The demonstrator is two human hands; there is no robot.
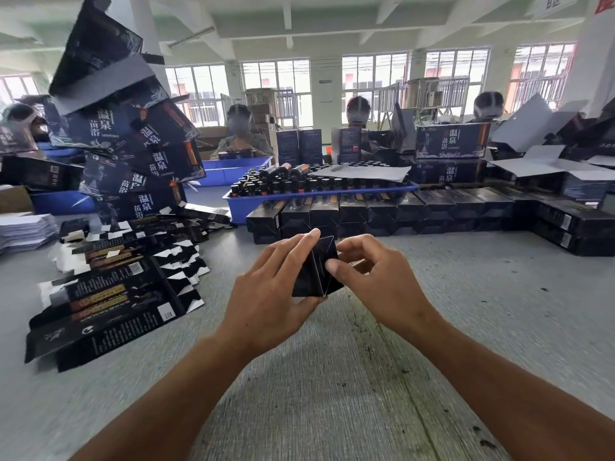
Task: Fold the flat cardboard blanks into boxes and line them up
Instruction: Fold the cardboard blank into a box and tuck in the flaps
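I hold a small black cardboard box end-on above the grey table, its end flaps partly folded. My left hand grips its left side, fingers along the top and thumb underneath. My right hand pinches the flaps at the right, thumb pressing on the end. A spread pile of flat black blanks lies on the table to the left. Folded black boxes stand lined up in a two-tier row across the table behind my hands.
A blue tray of dark bottles sits behind the row. Larger printed boxes tower at the left. White sheets are stacked at the far left. Several people sit across the table. Bare grey table lies in front of me.
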